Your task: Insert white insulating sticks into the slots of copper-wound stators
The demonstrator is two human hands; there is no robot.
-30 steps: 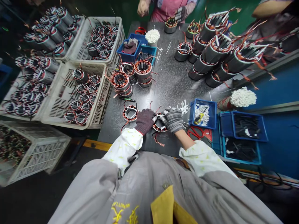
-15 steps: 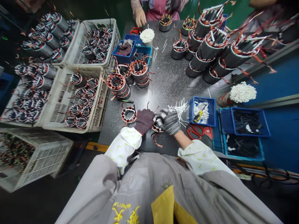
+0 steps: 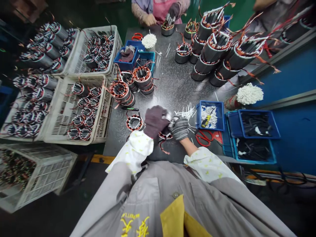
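Observation:
My left hand [image 3: 155, 121], in a dark maroon glove, is over a wound stator ring [image 3: 165, 135] near the table's front edge. Its fingers bend toward my right hand, and what they hold is hidden. My right hand [image 3: 178, 127], in a grey striped glove, is closed at the same ring's right side; its fingertips are hidden. A second ring [image 3: 134, 122] with copper windings lies left of my left hand. Loose white sticks [image 3: 188, 112] lie just beyond my right hand. Red scissors [image 3: 204, 138] rest to its right.
A blue bin [image 3: 223, 116] with white scraps and a yellow tool stands at the right, beside bins of black strips [image 3: 256, 126]. Stacked stators [image 3: 144, 79] stand back left, taller stacks [image 3: 213, 49] back right. Crates [image 3: 56, 115] line the left. A person [image 3: 163, 11] works across the table.
My left hand has risen slightly and turned over the ring. The camera view has shifted a little. Across the table, the other person's gloved hand is now at a stator.

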